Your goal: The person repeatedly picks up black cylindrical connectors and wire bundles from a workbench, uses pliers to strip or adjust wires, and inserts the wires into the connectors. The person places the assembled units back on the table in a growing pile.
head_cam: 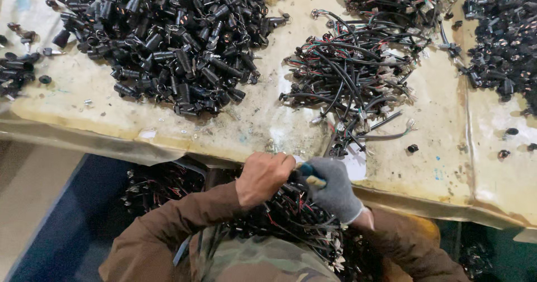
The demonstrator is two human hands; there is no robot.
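- Right now, in the head view, your two hands meet at the near table edge point(403, 195), knuckles almost touching.
- Your left hand point(263, 177), bare, is clenched on the bundle of wired connectors point(291, 215) that spills into your lap.
- Your right hand point(334, 188), in a grey glove, is closed around a tool with a blue and yellow handle point(309, 175); its working end is hidden between your hands.
- That handle slants up and to your left, toward your left fist, so the tool sits directly beside the wires you grip.
- Farther across the table lie a loose wire harness heap point(352, 75), nearer your right hand, and a pile of black plugs point(168, 41), well apart on your left.
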